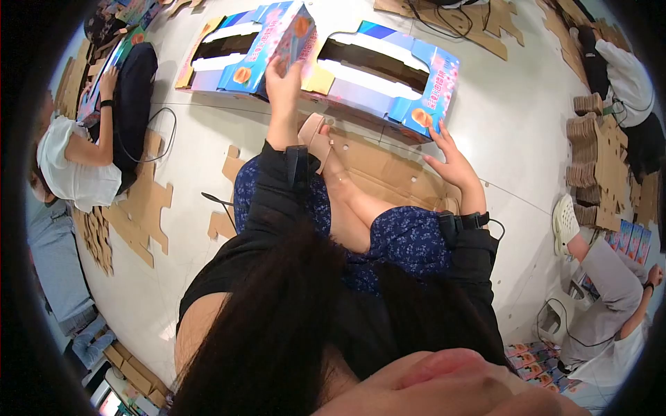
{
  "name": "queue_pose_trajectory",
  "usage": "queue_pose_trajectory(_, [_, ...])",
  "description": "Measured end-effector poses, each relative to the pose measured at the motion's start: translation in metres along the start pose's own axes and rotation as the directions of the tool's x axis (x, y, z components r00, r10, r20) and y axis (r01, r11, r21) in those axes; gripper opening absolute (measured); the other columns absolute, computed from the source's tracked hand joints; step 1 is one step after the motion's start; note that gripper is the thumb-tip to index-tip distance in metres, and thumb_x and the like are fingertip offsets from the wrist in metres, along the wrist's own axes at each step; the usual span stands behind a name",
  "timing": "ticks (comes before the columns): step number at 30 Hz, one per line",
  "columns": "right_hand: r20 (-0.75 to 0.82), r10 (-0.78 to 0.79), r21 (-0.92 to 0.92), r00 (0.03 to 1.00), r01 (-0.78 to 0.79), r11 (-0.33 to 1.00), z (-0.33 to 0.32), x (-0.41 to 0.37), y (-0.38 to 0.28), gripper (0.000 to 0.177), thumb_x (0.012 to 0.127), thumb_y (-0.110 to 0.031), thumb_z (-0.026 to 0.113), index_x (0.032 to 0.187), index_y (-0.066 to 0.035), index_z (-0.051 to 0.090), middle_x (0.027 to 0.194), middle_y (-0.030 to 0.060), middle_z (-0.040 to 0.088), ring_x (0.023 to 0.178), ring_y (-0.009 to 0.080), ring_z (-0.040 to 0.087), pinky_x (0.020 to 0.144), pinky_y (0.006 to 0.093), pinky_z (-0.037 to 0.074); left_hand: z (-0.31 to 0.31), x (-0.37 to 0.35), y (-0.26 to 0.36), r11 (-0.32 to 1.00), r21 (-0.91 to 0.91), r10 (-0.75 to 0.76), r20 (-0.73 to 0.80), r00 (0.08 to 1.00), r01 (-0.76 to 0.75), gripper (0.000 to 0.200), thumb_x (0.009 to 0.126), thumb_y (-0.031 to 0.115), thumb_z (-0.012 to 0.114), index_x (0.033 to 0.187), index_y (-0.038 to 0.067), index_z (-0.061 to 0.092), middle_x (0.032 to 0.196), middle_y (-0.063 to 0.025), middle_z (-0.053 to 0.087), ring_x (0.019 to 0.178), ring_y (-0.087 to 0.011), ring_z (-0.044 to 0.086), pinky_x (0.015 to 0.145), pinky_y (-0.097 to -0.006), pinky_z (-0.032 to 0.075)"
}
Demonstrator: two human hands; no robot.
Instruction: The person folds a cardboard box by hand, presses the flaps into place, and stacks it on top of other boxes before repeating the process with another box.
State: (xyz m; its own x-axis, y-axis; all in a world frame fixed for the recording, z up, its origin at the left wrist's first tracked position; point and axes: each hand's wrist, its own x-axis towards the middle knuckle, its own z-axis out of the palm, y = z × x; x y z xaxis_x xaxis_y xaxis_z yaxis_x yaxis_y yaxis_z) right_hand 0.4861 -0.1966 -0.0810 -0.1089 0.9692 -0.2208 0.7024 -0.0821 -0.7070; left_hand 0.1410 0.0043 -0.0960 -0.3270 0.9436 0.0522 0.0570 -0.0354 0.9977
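Observation:
Two printed cardboard boxes lie side by side on the floor in front of me, coloured blue, pink and yellow with peach pictures. The left box [244, 76] and the right box [388, 97] each have a long cut-out opening in the side facing up. My left hand [283, 82] is closed on the near edge of the left box's end panel, where the two boxes meet. My right hand [451, 158] has its fingers spread, with the fingertips at the near right corner of the right box.
A flat brown cardboard sheet [388, 163] lies under my legs. Cut cardboard pieces [142, 215] are on the floor at left, and stacked cardboard [590, 159] stands at right. People sit on both sides: one in a white top [80, 163], another wearing a pale clog [565, 223].

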Motion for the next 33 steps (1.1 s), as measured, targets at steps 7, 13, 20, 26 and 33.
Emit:
queue_pose_trajectory(7, [-0.014,-0.013,-0.002,1.0,0.013,1.0,0.002,0.001,0.002,0.069,0.079,-0.023,0.068,0.142,-0.018,0.039,0.154,0.0134,0.019,0.138,0.0308,0.027,0.109,0.0361,0.031,0.009,-0.018,0.012,0.735,0.665,0.138,0.047,0.989,-0.134,0.102,0.064,0.055,0.072,0.143,0.004,0.03,0.148,-0.035,0.009,0.138,-0.0502,0.003,0.11,-0.056,0.009])
queue_pose_trajectory(13, [-0.014,-0.018,-0.011,1.0,0.018,1.0,0.001,0.001,0.003,0.069,0.079,-0.024,0.068,0.141,-0.018,0.039,0.154,0.013,0.019,0.138,0.0305,0.028,0.108,0.0363,0.031,0.017,-0.022,0.01,0.437,0.88,-0.376,0.365,0.852,-0.184,0.097,0.065,0.059,0.068,0.144,0.015,0.033,0.149,-0.0318,0.008,0.139,-0.047,0.004,0.109,-0.0604,0.011])
queue_pose_trajectory(20, [-0.027,-0.007,-0.043,1.0,0.006,0.999,0.0,0.001,0.005,0.067,0.079,-0.026,0.069,0.14,-0.018,0.042,0.153,0.0104,0.021,0.136,0.0293,0.032,0.106,0.0357,0.035,0.009,-0.019,-0.002,0.578,0.815,-0.209,0.091,0.974,0.048,0.1,0.063,0.058,0.071,0.143,0.011,0.033,0.147,-0.0364,0.008,0.139,-0.0469,0.007,0.106,-0.0636,0.01])
queue_pose_trajectory(26, [-0.058,0.038,-0.149,0.998,-0.047,0.988,-0.006,-0.001,-0.001,0.06,0.079,-0.027,0.068,0.135,-0.017,0.049,0.151,0.0106,0.027,0.132,0.0281,0.039,0.104,0.0357,0.038,0.012,-0.019,0.002,0.581,0.792,-0.313,0.005,0.95,0.187,0.103,0.063,0.051,0.07,0.145,0.01,0.025,0.146,-0.032,0.018,0.14,-0.0437,0.01,0.11,-0.0569,0.01])
queue_pose_trajectory(33, [-0.345,0.146,-0.111,0.927,-0.195,0.975,-0.017,-0.004,0.011,0.049,0.078,-0.027,0.066,0.125,-0.013,0.057,0.134,0.0137,0.05,0.116,0.0292,0.053,0.096,0.0373,0.044,0.005,-0.015,0.007,0.626,0.774,-0.313,0.139,0.939,0.094,0.089,0.067,0.049,0.066,0.138,0.003,0.038,0.132,-0.0268,0.046,0.124,-0.0379,0.045,0.102,-0.049,0.034])
